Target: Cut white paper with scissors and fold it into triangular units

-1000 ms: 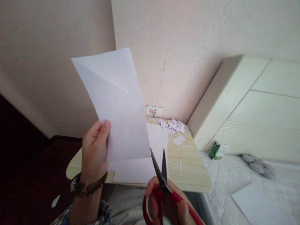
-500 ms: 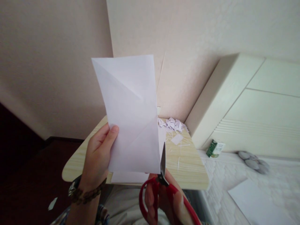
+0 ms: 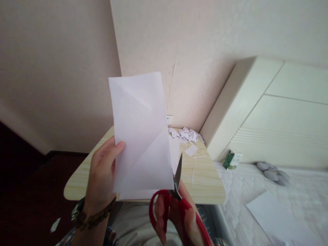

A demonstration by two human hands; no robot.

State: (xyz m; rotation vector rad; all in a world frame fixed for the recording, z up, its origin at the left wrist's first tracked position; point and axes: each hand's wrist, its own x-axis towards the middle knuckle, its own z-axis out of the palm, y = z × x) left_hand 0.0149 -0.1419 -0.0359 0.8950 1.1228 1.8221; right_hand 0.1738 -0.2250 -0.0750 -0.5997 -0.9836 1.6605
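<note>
My left hand [image 3: 104,165] pinches the left edge of a creased white sheet of paper [image 3: 140,133], held upright above the table, thumb on its near face. My right hand [image 3: 176,212] has its fingers in the red handles of a pair of scissors [image 3: 177,181]. The blades are parted and point upward at the paper's lower right corner; one blade shows beside the right edge, the other is mostly hidden by the sheet. A beaded bracelet [image 3: 93,218] circles my left wrist.
Beneath my hands is a light wooden table [image 3: 210,184] with folded paper pieces [image 3: 188,134] at its back, thin paper strips and a small paper rectangle [image 3: 191,150]. To the right, a bed [image 3: 235,194] bears a green-white carton [image 3: 232,160], a grey object [image 3: 273,173] and white paper [image 3: 279,215].
The paper has tilted, its top edge now lower and its right side leaning left. The scissor blades have opened wider at its lower right corner. The view has shifted slightly.
</note>
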